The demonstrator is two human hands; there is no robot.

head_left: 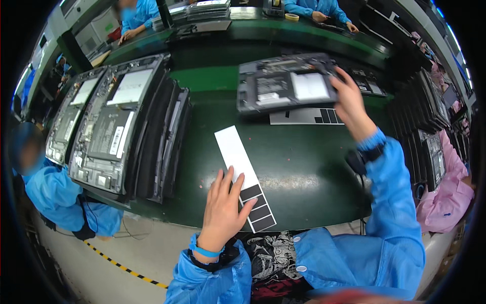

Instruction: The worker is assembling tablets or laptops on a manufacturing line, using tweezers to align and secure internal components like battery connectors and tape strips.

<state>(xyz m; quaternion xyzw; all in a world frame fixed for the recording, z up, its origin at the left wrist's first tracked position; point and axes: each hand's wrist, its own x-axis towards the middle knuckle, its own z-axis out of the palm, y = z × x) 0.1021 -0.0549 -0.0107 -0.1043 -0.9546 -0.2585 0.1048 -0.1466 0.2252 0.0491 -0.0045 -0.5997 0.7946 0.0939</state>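
Note:
My right hand [349, 104] grips the right edge of an opened tablet housing [248, 96], with dark battery and white panel showing. The housing is raised above the green bench, slightly blurred. Below it, and partly covered by it, lies a white sheet with black stickers [304, 117]. Nearer to me, a long white backing strip [234, 147] lies slantwise, with several black rectangular stickers [260, 211] at its near end. My left hand [223, 205] rests with fingers stretched out at the strip's left edge, its thumb by the stickers. It holds nothing.
Tall stacks of opened tablet housings [109, 121] stand at the left. More stacks [425, 111] are at the far right. Another housing [368, 83] lies behind my right hand. Co-workers sit at both sides and across the green bench [202, 111]. Yellow tape [291, 17] lies at the back.

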